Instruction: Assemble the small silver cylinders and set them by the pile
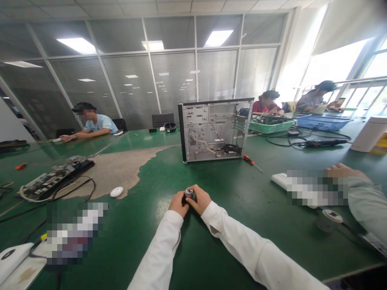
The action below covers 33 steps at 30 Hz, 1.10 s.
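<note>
My left hand [178, 204] and my right hand [200, 199] meet low over the green table [145, 249], both closed around a small cylindrical metal part [189, 193]. Its round top shows between the fingertips; the lower side is hidden, and I cannot tell its exact kind. Beyond the hands stands an opened computer case [220, 129], its side panel off and cables lying inside. By the case's right corner lies a red and black screwdriver [249, 160]. A white oval object [116, 192] lies to the left of my hands.
At left sits a circuit board assembly [57, 177] with black cables. Green basket [272, 126] and blue basket [322, 122] stand at back right, near a corded tool [325, 143]. A co-worker's hand [344, 172] is at right, beside a clear cup [328, 223]. Other people sit across the table.
</note>
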### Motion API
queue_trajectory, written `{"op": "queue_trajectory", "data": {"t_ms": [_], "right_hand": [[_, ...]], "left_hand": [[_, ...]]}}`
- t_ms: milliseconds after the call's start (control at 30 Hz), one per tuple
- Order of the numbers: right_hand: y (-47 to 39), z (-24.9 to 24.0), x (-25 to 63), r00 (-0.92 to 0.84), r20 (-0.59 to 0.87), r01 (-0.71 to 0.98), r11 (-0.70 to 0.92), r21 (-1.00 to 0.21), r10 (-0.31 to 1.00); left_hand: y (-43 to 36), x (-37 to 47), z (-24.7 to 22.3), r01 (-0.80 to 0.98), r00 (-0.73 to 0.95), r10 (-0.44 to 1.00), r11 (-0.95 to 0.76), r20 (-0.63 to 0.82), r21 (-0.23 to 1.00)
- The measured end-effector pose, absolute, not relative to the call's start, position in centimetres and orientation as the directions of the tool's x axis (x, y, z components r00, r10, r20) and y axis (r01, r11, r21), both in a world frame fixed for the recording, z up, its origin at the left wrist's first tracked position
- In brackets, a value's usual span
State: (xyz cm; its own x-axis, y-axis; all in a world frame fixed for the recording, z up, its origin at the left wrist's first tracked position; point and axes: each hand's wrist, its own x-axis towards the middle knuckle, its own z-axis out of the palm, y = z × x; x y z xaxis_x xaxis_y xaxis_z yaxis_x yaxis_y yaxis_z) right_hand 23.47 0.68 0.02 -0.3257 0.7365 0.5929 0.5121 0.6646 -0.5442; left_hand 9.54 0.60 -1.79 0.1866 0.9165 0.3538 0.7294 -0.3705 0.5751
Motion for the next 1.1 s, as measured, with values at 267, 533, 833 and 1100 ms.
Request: {"op": "queue_trajectory", "data": {"t_ms": [267, 533, 833, 1100], "right_hand": [[1.5, -0.6, 23.5, -0.188, 0.467, 0.364, 0.503, -0.784, 0.864], [2.4, -1.4, 23.3, -0.074, 0.339, 0.066, 0.344, -0.937, 0.938], [2.8, -1.7, 23.3, -0.158, 0.192, -0.290, 0.140, -0.947, 0.969], [3.2, -2.5, 23.3, -0.122, 0.121, -0.366, 0.068, -0.928, 0.985]], "left_hand": [[0.0, 9.9, -1.0, 0.672, 0.136, 0.932, -0.335, 0.335, 0.660], [-0.1, 9.9, -0.8, 0.506, 0.030, 0.950, -0.282, 0.310, 0.815], [0.9, 9.7, -2.2, 0.237, -0.081, 0.957, -0.254, 0.280, 0.938], [1.2, 9.7, -2.0, 0.273, -0.124, 0.960, -0.212, 0.253, 0.938]]}}
